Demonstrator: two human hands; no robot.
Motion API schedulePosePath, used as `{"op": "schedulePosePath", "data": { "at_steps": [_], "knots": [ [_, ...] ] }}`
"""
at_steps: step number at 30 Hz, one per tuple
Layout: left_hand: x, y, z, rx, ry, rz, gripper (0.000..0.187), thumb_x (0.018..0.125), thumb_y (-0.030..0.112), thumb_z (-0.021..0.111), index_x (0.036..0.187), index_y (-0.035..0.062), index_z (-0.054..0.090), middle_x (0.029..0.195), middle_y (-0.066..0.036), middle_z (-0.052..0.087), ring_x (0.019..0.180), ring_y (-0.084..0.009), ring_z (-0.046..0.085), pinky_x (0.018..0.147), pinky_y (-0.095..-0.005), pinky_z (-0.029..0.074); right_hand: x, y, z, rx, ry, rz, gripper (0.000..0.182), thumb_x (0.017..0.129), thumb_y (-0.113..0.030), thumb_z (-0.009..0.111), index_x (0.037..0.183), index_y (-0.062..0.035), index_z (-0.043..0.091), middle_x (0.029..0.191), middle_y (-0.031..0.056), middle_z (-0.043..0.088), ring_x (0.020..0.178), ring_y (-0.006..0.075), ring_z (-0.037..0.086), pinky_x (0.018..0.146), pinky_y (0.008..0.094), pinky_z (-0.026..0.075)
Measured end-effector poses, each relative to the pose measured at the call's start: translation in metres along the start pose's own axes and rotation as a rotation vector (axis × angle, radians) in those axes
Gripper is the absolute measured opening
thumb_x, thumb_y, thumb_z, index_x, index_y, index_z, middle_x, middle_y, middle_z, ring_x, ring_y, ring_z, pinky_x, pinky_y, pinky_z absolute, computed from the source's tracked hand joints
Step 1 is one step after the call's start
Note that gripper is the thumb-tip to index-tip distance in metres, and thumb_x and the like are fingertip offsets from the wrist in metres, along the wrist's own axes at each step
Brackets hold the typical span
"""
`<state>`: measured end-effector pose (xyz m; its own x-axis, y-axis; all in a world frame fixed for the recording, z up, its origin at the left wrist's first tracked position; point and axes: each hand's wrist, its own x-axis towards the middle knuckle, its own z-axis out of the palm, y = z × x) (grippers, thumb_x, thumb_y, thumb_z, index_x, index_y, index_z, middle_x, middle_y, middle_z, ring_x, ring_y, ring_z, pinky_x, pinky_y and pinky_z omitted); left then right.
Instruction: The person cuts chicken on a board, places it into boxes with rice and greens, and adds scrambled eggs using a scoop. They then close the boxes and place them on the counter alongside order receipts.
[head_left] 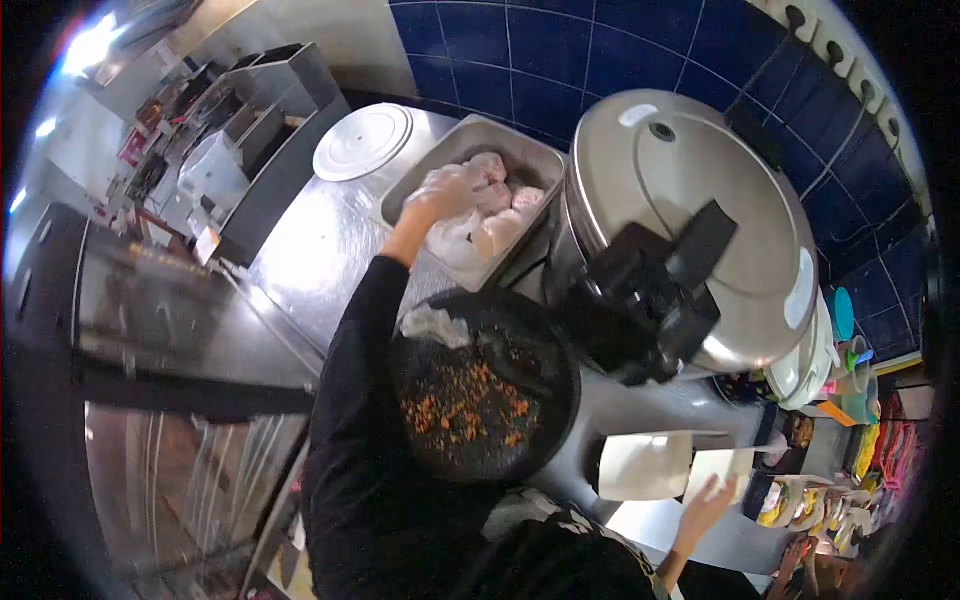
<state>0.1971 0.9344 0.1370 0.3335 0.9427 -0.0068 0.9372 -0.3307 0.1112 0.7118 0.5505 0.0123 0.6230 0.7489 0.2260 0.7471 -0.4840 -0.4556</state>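
My left hand [445, 195], in a thin clear glove, reaches into a deep metal tray [545, 158] and touches pale pink pieces that look like raw meat [488, 170]. Its fingertips are blurred by the glove. Whitish plastic-like material [452, 242] lies below it in the tray. At the lower right, the fingers of my right hand [703, 512] grip the flap of an open white box [645, 466]. Between the hands stands a black pan [548, 400] holding orange-brown crumbs [465, 405] and a crumpled whitish piece [435, 326].
A large steel pot with its lid [690, 190] stands right of the tray, a black device [650, 300] in front of it. A round white lid [362, 142] lies at the back left. Colourful containers [857, 385] stand far right. Part of another person's hand [795, 555] shows lower right.
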Motion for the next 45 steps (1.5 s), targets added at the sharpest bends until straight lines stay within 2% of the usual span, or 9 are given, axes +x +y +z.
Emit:
{"op": "schedulePosePath", "data": {
  "at_steps": [6, 8, 10, 12, 24, 27, 29, 30, 45],
  "knots": [
    [0.127, -0.049, 0.114, 0.206, -0.074, 0.036, 0.043, 0.073, 0.038, 0.056, 0.103, 0.0075, 0.063, 0.105, -0.016, 0.062, 0.096, -0.0305, 0.060, 0.083, -0.0388, 0.047, -0.025, -0.039, -0.048, 0.030, 0.194, 0.127, 0.041, 0.091, -0.020, 0.048, 0.128, -0.0026, 0.041, 0.126, 0.0182, 0.045, 0.107, 0.0322, 0.048, 0.084, 0.0402, 0.042],
    [0.127, -0.026, 0.074, 0.464, -0.306, 0.259, 0.033, 0.073, 0.034, 0.056, 0.086, 0.0073, 0.069, 0.096, -0.015, 0.065, 0.091, -0.0290, 0.063, 0.080, -0.0379, 0.049, -0.032, -0.039, -0.052, -0.057, 0.185, 0.121, 0.039, 0.091, -0.017, 0.048, 0.127, -0.0039, 0.042, 0.126, 0.0168, 0.046, 0.104, 0.0307, 0.051, 0.078, 0.0398, 0.044],
    [0.124, -0.012, 0.056, 0.421, -0.332, 0.200, 0.027, 0.071, 0.030, 0.057, 0.079, 0.0077, 0.070, 0.087, -0.014, 0.067, 0.089, -0.0269, 0.064, 0.079, -0.0364, 0.050, -0.034, -0.052, -0.050, -0.068, 0.185, 0.119, 0.039, 0.091, -0.016, 0.048, 0.127, -0.0035, 0.042, 0.126, 0.0163, 0.046, 0.104, 0.0303, 0.050, 0.077, 0.0388, 0.044],
    [0.138, -0.019, 0.059, 0.490, -0.405, 0.306, 0.028, 0.067, 0.033, 0.062, 0.086, 0.0156, 0.072, 0.091, -0.009, 0.067, 0.090, -0.0233, 0.064, 0.077, -0.0366, 0.051, -0.031, -0.066, -0.045, -0.067, 0.188, 0.113, 0.039, 0.090, -0.015, 0.048, 0.127, -0.0030, 0.041, 0.125, 0.0159, 0.046, 0.104, 0.0298, 0.050, 0.077, 0.0379, 0.044],
    [0.124, -0.041, 0.044, 0.140, -0.331, 0.257, 0.041, 0.079, 0.038, 0.052, 0.109, 0.0102, 0.059, 0.106, -0.022, 0.060, 0.095, -0.0311, 0.060, 0.075, -0.0373, 0.049, -0.046, -0.052, -0.045, 0.018, 0.116, 0.109, 0.041, 0.088, -0.005, 0.050, 0.127, -0.0023, 0.041, 0.129, 0.0142, 0.043, 0.102, 0.0274, 0.051, 0.078, 0.0373, 0.043],
    [0.115, -0.026, 0.050, -0.915, -0.374, -0.164, 0.050, 0.080, 0.031, 0.056, 0.126, 0.0152, 0.048, 0.106, -0.013, 0.061, 0.095, -0.0282, 0.057, 0.078, -0.0331, 0.046, -0.041, -0.059, -0.040, 0.156, 0.141, 0.118, 0.039, 0.087, 0.000, 0.048, 0.126, -0.0004, 0.042, 0.128, 0.0137, 0.043, 0.097, 0.0245, 0.054, 0.075, 0.0327, 0.046],
    [0.191, -0.098, 0.187, 0.053, -0.190, 0.556, 0.051, 0.077, 0.025, 0.058, 0.127, 0.0169, 0.048, 0.113, -0.011, 0.058, 0.101, -0.0277, 0.056, 0.082, -0.0334, 0.045, -0.038, -0.062, -0.035, 0.173, 0.161, 0.069, 0.040, 0.086, -0.001, 0.049, 0.125, -0.0013, 0.043, 0.128, 0.0138, 0.043, 0.096, 0.0241, 0.054, 0.074, 0.0321, 0.046],
    [0.141, -0.068, 0.138, -0.192, 0.026, 0.642, 0.045, 0.076, 0.019, 0.059, 0.119, 0.0059, 0.050, 0.126, -0.015, 0.048, 0.114, -0.0320, 0.046, 0.097, -0.0430, 0.037, -0.041, -0.062, -0.037, 0.181, 0.171, 0.020, 0.040, 0.086, -0.001, 0.050, 0.125, -0.0022, 0.043, 0.129, 0.0140, 0.043, 0.096, 0.0237, 0.055, 0.074, 0.0315, 0.046],
    [0.125, -0.091, 0.142, -0.221, -0.162, 0.183, 0.053, 0.075, 0.022, 0.059, 0.124, 0.0068, 0.047, 0.130, -0.015, 0.045, 0.120, -0.0322, 0.041, 0.099, -0.0470, 0.033, -0.063, -0.077, -0.063, 0.221, 0.227, 0.210, 0.044, 0.075, 0.009, 0.054, 0.117, -0.0042, 0.048, 0.121, 0.0141, 0.047, 0.087, 0.0198, 0.057, 0.066, 0.0267, 0.048]
  ]
}}
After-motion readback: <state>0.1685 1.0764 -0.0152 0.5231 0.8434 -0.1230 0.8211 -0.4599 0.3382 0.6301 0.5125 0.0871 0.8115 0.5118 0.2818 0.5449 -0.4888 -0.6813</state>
